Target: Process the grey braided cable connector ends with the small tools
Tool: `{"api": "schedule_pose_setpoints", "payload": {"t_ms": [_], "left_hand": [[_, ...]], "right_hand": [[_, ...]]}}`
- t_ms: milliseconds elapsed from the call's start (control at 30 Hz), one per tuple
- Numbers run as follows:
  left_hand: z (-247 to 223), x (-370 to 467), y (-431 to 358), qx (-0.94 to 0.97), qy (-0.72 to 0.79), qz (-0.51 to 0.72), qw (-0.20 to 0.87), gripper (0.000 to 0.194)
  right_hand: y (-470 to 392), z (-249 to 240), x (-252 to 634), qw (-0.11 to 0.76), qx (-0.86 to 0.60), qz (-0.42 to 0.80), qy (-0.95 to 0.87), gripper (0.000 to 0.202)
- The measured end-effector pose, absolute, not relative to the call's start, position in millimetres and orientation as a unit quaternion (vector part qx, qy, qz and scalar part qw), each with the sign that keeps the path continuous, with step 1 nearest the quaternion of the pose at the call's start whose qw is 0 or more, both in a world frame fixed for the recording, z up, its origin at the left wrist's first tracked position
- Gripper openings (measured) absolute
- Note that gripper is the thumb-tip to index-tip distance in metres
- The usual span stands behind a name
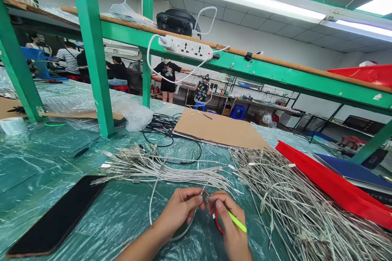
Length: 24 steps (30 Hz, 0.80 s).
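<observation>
My left hand [183, 206] pinches a thin grey-white cable [151, 200] near its end, between thumb and forefinger. The cable loops back over the green work surface behind that hand. In my right hand [228, 218], closed close beside the left, is a slim tool with a bright yellow-green handle [237, 222]; its tip is hidden by the fingers. A curved red object [218, 223] shows just below the right fingers, too covered to name. Beyond my hands lies a bundle of grey-white cables [183, 174] with clear-looking connectors at the left end.
A large heap of cables [284, 200] fills the right side beside a red tray [330, 183]. A black phone [58, 216] lies at left. Cardboard [220, 128] and black cables lie behind. A green shelf frame [94, 57] carries a power strip [188, 47]. Several people work in the background.
</observation>
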<state>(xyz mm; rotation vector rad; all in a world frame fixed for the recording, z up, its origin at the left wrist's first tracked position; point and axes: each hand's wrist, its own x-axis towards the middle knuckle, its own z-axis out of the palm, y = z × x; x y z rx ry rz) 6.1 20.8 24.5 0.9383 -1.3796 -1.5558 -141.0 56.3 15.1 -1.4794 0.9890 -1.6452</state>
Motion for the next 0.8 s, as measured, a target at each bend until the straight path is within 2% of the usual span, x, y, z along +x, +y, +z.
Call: {"api": "schedule_pose_setpoints", "payload": {"t_ms": [133,233,367,467,667,800], "left_hand": [[16.1,5.1,18.1,0.416,-0.542,-0.590,0.430,0.051],[11.5,2.5,20.3,0.441,-0.582,-0.518,0.446,0.037],[12.4,0.0,27.5,0.470,-0.634,-0.437,0.432,0.023],[14.9,-0.6,30.6,0.471,-0.657,-0.416,0.416,0.019],[15.7,-2.7,32.3,0.462,-0.681,-0.401,0.402,0.017],[13.7,-3.6,32.0,0.438,-0.657,-0.448,0.419,0.019]], "right_hand": [[53.9,14.9,-145.6,0.332,-0.506,-0.638,0.476,0.050],[51.6,14.6,-147.9,0.297,-0.516,-0.638,0.489,0.047],[48.4,10.1,-146.5,0.366,-0.517,-0.581,0.511,0.041],[46.5,7.0,-144.8,0.374,-0.537,-0.545,0.524,0.039],[42.8,3.7,-142.2,0.402,-0.527,-0.556,0.501,0.035],[42.2,2.8,-140.7,0.428,-0.509,-0.576,0.474,0.034]]}}
